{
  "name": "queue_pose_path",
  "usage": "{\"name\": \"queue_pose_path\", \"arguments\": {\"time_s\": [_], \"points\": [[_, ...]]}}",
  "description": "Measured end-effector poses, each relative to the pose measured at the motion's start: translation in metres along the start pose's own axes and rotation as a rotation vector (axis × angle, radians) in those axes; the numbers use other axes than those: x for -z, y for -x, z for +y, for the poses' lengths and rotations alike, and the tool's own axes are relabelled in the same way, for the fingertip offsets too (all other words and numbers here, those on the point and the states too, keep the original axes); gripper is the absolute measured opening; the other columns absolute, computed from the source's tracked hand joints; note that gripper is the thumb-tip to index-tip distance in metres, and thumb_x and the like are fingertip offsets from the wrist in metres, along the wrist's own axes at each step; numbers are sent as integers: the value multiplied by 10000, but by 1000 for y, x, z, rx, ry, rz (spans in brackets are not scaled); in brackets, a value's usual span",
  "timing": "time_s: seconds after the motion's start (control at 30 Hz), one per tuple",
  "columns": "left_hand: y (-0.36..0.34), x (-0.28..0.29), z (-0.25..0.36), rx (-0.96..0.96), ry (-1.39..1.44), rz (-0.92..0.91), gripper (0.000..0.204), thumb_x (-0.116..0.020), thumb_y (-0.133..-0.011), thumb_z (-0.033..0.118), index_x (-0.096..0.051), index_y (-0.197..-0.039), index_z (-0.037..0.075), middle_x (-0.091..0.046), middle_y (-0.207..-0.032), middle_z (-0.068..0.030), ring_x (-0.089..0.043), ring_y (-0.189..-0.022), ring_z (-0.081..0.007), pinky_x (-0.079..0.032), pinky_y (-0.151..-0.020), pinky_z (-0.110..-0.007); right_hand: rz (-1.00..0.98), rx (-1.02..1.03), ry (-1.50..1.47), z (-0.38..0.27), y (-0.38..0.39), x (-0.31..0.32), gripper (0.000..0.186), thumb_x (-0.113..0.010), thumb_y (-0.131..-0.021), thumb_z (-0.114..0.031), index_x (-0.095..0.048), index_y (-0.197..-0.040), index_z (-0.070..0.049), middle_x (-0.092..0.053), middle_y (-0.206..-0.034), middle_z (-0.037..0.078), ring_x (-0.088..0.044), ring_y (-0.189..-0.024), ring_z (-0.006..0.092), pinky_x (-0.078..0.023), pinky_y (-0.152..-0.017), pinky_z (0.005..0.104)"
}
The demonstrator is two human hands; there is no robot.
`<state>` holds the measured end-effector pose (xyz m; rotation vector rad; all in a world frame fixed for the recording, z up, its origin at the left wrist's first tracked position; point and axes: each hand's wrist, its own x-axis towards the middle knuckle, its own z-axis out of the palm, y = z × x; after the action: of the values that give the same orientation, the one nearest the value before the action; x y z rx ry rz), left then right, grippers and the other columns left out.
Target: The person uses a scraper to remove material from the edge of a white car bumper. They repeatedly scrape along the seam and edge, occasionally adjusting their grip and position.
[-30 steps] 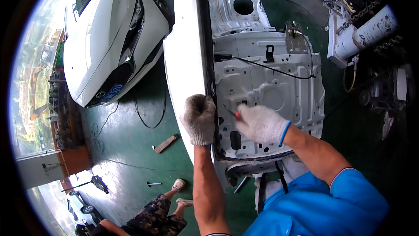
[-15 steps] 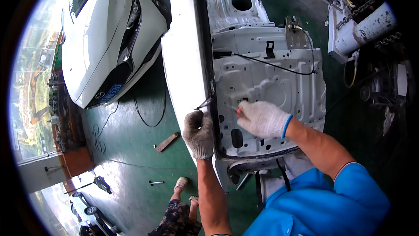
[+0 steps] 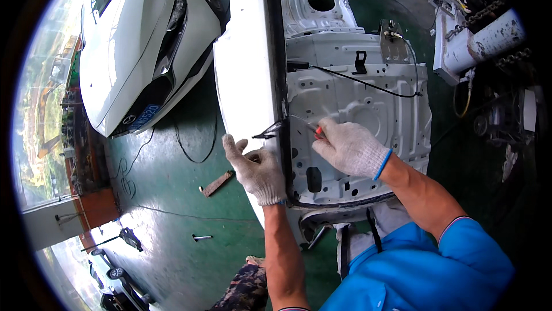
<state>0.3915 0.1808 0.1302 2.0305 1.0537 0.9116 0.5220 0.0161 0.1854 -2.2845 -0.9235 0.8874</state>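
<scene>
A large white car body section lies before me, with a long smooth white panel along its left side and a dark strip down that panel's inner edge. My gloved right hand is closed on a thin red-handled tool, its slim metal shaft pointing left to the dark edge. Where the shaft points, a bit of loose black strip sticks out over the white panel. Just below that strip, my gloved left hand is over the panel, fingers apart and holding nothing.
At the upper left stands a white car. On the green floor lie a flat brown piece, a short metal rod and dark cables. A person's patterned trouser leg shows below. A chained white post stands at right.
My left hand has gone from closed by the black strip to spread fingers, a little lower. The right hand keeps the tool, its tip at the edge. The other person's legs have moved down.
</scene>
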Motion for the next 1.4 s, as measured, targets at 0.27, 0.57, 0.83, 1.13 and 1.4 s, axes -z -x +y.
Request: {"name": "queue_pose_path", "arguments": {"time_s": [0.27, 0.57, 0.83, 1.13, 1.4], "points": [[-16, -8, 26, -471, -162, -298, 385, -774, -842, 32, -740, -1214, 123, -667, -1119, -164, -723, -866, -311, -591, -714, -394, 0, -32, 92, -17, -22, -13, 345, -546, -1040, -310, -552, -1140, 20, -734, -874, 249, -741, -886, 431, -583, -786, 548], [-13, -13, 0, -430, 25, -222, 182, -702, -892, -43, -702, -1060, 26, -680, -1005, -147, -678, -963, -321, -545, -871, -410, 17, -75, 106, -24, -24, -21, 366, -529, -1054, -300, -531, -1149, 53, -736, -841, 248, -752, -843, 429, -601, -739, 527], [-22, -11, -15, -375, 211, -313, 173, -688, -900, -53, -686, -1066, -4, -652, -1033, -118, -673, -933, -230, -549, -857, -356, -26, -175, 173, -38, -18, -27, 378, -529, -1061, -306, -530, -1137, 65, -739, -869, 265, -761, -865, 423, -614, -755, 504], [-27, -7, -29, -118, 475, -461, 140, -657, -960, -33, -669, -1092, 12, -669, -1061, -51, -633, -967, -134, -519, -914, -291, -32, -187, 79, -37, -7, -51, 351, -548, -1033, -285, -573, -1129, 52, -743, -878, 259, -747, -857, 448, -600, -779, 536], [-6, 23, -52, 192, 703, -577, 172, -642, -961, -74, -664, -1114, 1, -626, -1121, -64, -639, -1039, -147, -509, -972, -289, 75, -126, 21, -24, 8, -75, 349, -553, -1032, -322, -561, -1094, 21, -721, -813, 235, -732, -830, 452, -581, -750, 545]]}}
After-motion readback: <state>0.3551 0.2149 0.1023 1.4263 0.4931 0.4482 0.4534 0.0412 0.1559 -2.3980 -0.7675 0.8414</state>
